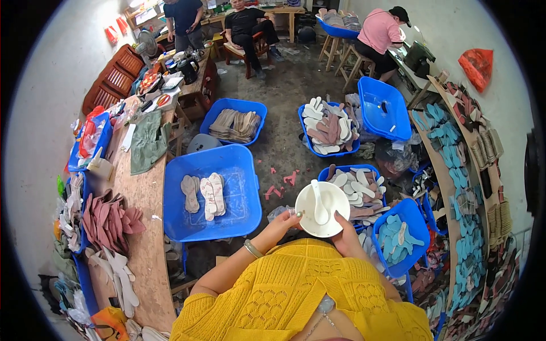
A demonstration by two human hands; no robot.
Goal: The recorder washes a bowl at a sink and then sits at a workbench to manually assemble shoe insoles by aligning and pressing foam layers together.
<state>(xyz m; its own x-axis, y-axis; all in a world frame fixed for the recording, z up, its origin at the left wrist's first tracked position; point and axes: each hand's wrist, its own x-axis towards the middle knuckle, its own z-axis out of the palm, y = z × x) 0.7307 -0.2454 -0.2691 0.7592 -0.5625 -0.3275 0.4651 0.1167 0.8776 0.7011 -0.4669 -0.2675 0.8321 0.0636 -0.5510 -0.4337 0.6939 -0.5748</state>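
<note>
Between both hands I hold a white bowl (335,206) in front of my yellow knit top. A white soup spoon (319,203) rests in it, its handle leaning toward the far rim. My left hand (282,223) grips the bowl's left side, the thumb over the rim. On the right side my right hand (347,234) has its thumb at the rim; its other fingers are hidden under the bowl. Only a few small specks show inside the bowl.
At left, a blue tub (242,210) holds insole stacks near a wooden table (149,227) with maroon pieces (111,221). Tubs of insoles (327,125) stand ahead and right, beside shelves of blue insoles (463,216). Several people (247,25) are at the back. Red scraps (290,178) litter the floor.
</note>
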